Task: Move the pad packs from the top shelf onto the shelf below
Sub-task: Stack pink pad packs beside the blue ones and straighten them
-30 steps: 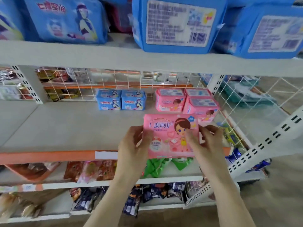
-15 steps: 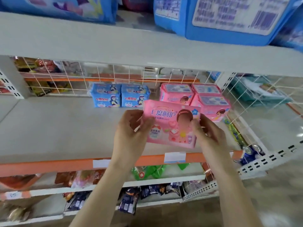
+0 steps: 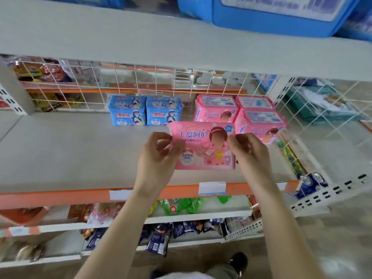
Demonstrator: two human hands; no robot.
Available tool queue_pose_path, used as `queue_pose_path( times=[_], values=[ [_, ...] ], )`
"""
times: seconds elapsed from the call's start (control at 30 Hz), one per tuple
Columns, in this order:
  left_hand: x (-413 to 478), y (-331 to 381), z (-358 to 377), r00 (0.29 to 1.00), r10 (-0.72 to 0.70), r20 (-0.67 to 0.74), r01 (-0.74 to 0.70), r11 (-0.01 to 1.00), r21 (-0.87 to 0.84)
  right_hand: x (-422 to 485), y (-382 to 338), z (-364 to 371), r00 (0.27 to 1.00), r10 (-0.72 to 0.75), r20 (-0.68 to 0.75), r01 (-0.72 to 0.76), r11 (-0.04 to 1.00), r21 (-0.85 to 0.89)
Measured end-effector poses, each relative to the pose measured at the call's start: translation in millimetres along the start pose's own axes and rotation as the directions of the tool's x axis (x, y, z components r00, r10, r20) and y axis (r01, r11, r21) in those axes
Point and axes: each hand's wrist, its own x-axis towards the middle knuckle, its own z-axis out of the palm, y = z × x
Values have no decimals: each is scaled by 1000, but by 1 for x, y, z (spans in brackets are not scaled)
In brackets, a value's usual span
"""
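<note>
Placement step: left hand (image 3: 159, 158) and right hand (image 3: 249, 152) pinch the flat pink plastic pad pack (image 3: 203, 146) by its side edges, apparently just above the grey lower shelf (image 3: 70, 154). Next: lower it beside the stacked pink packs (image 3: 259, 121), then let go.

Grey shelf (image 3: 60, 154) in front of me, orange front edge: two blue packs (image 3: 145, 111) side by side at back, three pink packs (image 3: 259, 121) clustered just right. Top shelf (image 3: 141, 43) carries big blue packs (image 3: 271, 21).
</note>
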Motion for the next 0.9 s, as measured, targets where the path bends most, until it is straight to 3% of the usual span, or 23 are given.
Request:
queue_pose_path(
  times=[0.13, 0.27, 0.37, 0.6, 0.9],
  values=[
    [7, -3, 16, 1000, 8, -17, -8, 998, 55, 16, 15, -9, 1000, -8, 25, 10, 998, -64],
    [12, -9, 33, 982, 179, -66, -159, 959, 234, 38, 35, -12, 991, 18, 131, -9, 997, -76],
    [17, -16, 54, 968, 229, -106, -187, 932, 310, 55, 54, -13, 994, 19, 104, -10, 997, -83],
    [39, -43, 90, 984, 135, -113, -85, 927, 365, 85, 93, -13, 996, -83, 32, 87, 977, -197],
    [74, -57, 106, 1000, 9, -6, -5, 899, 437, 104, 114, -7, 995, -69, -79, 43, 955, -292]
  ],
)
